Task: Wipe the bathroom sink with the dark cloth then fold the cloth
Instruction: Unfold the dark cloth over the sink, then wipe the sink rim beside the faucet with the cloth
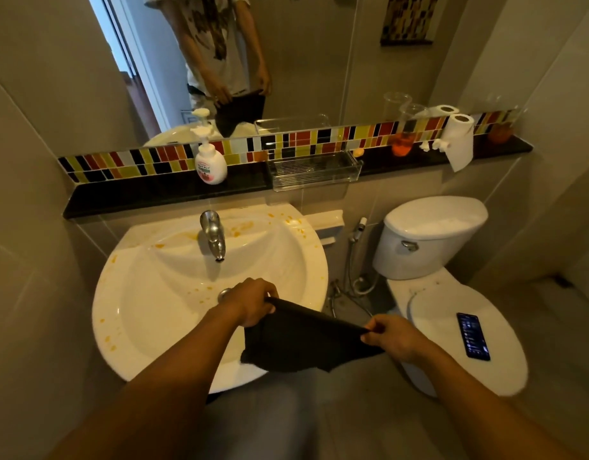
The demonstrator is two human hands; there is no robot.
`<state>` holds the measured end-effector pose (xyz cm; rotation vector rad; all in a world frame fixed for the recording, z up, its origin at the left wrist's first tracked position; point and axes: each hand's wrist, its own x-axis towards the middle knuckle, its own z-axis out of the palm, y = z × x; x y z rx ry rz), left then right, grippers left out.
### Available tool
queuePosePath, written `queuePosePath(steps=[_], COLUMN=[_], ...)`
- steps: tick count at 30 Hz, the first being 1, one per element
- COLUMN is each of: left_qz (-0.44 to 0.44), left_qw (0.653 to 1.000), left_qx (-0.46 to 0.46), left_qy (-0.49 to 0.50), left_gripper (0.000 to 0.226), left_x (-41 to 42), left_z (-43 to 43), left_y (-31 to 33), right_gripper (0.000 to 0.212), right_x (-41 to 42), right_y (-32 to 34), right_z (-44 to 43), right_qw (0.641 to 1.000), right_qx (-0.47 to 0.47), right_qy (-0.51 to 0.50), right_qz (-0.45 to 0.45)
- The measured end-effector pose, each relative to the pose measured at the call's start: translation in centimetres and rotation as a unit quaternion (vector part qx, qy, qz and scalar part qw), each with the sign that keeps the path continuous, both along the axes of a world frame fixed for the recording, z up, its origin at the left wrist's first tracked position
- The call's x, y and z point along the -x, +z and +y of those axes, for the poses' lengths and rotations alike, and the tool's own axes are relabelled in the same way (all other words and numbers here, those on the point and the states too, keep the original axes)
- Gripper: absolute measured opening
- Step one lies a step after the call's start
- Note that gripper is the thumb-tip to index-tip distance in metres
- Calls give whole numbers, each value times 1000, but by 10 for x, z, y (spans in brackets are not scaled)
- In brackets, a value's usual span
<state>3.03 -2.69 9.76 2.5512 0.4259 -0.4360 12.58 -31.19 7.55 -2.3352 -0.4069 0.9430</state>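
Both hands, left hand (pixel 250 302) and right hand (pixel 391 336), pinch the dark cloth (pixel 303 340) taut by its top edge, over the sink (pixel 120 293) front rim. Orange splatters remain on the basin; folding now would likely skip the wipe.

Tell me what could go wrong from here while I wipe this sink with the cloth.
1. The orange stains reach the rim behind the tap, so a quick pass over the sink could miss them or just smear them.
2. The cloth, stretched between the left hand and right hand, hangs partly past the sink edge, so it may drip on the floor once wet.
3. The phone lies on the toilet lid close by; splashes might reach it.
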Motion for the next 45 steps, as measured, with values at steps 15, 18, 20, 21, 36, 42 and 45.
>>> queuePosePath(steps=[15,18,20,21,36,42,45], left_qz=[-39,-13,-5,-7,-124,-80,-80], left_qw=[996,998,999,999,950,957,955], left_qx=[-85,-66,-45,-39,-255,-208,-162], left_qy=[10,-2,1,5,131,185,237], left_gripper=[23,26,30,31,55,68,67], left_x=[-52,-53,-50,-49,-94,-106,-121], left_z=[3,6,9,11,126,153,166], left_y=[-75,-84,-89,-90,-33,-39,-47], right_gripper=[12,13,24,36,83,71,67], right_x=[-44,-43,-38,-35,30,12,-23], right_y=[-86,-104,-110,-110,-142,-147,-154], right_z=[53,72,86,95,194,199,196], right_qw=[965,949,934,925,963,948,946], right_qx=[-19,-15,-22,-40,164,169,155], right_qy=[-246,-309,-356,-378,-166,-161,-114], right_qz=[-87,-51,-33,-17,-134,-216,-261])
